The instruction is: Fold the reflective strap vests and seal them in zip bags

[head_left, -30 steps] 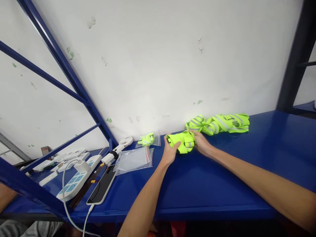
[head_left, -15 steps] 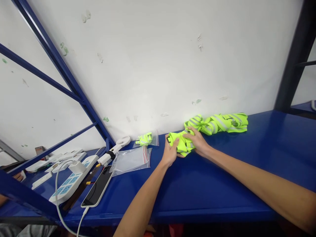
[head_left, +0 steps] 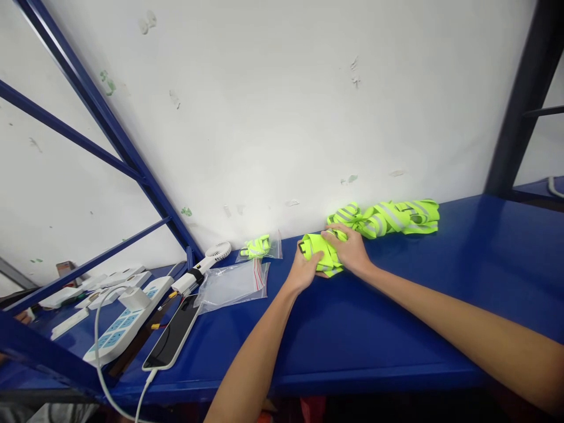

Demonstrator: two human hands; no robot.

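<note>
Between my hands is a folded neon-yellow reflective strap bundle (head_left: 320, 248) with grey stripes and a black piece at its left end. My left hand (head_left: 304, 268) grips its left side, thumb across the front. My right hand (head_left: 350, 249) is closed on its right side, fingers over the top. Right behind it, against the wall, lies a longer heap of the same yellow reflective straps (head_left: 390, 218). To the left, a small yellow strap bundle (head_left: 257, 247) sits in a clear zip bag. Empty-looking clear zip bags (head_left: 233, 286) lie in front of that one.
Left on the blue table (head_left: 374, 341) are a white handheld fan (head_left: 218, 251), a phone (head_left: 171, 335) on a charging cable, and a white power strip (head_left: 126, 326). A blue metal frame (head_left: 118, 141) rises at the left, and a dark post (head_left: 513, 111) stands at the right.
My right hand has shifted slightly left and up over the bundle, its fingers more curled. My left thumb has moved a little on the front. The bundle looks slightly more compact.
</note>
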